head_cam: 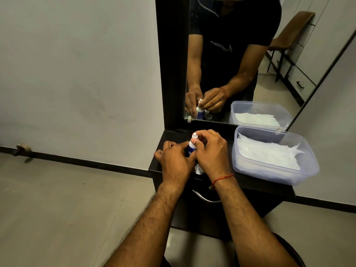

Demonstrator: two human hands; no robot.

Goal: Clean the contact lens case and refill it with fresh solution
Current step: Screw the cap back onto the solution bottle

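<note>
A small blue and white solution bottle (192,145) stands upright on the dark dresser top (256,182), its white nozzle tip showing above my fingers. My left hand (174,158) wraps round the bottle's lower body. My right hand (211,151) pinches the bottle near its neck with thumb and fingers. A white round piece of the contact lens case (198,169) peeks out on the dresser between my two wrists; the rest of the case is hidden by my hands.
A clear plastic tub (275,176) holding white tissue sits on the dresser's right side. A mirror (240,60) stands behind, reflecting my hands, the bottle and the tub. A drawer handle (206,198) curves below the dresser edge. Tiled floor lies to the left.
</note>
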